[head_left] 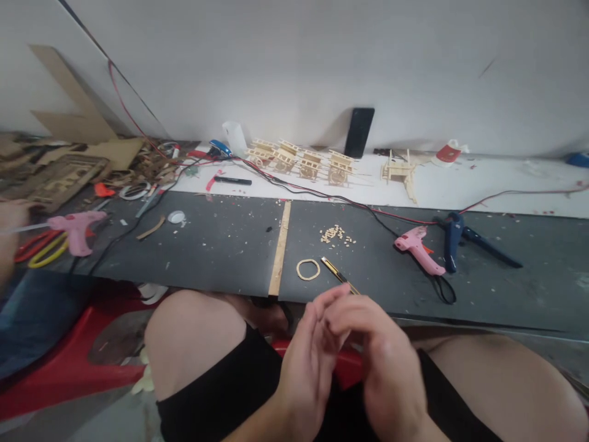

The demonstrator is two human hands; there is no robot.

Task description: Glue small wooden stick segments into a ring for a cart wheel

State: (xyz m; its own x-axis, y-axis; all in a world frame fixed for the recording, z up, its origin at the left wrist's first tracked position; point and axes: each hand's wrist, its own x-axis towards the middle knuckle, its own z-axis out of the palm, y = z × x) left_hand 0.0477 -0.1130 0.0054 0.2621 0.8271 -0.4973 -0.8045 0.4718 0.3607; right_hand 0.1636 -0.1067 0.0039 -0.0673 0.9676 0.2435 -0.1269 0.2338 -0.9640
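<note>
My left hand (307, 362) and my right hand (384, 362) meet over my lap, fingers touching, below the front edge of the dark work board (221, 245). I cannot make out anything held between them. Just beyond my fingertips lie a yellow-black utility knife (338, 274) and a thin wooden ring (308, 269). A small heap of wooden bits (335, 234) sits further back.
A pink glue gun (418, 248) and a blue glue gun (453, 239) lie at right with cables. Several small wooden carts (301, 162) stand by the wall near a black phone (359, 132). Another person's hand (11, 236) is at left beside a pink glue gun (76, 230).
</note>
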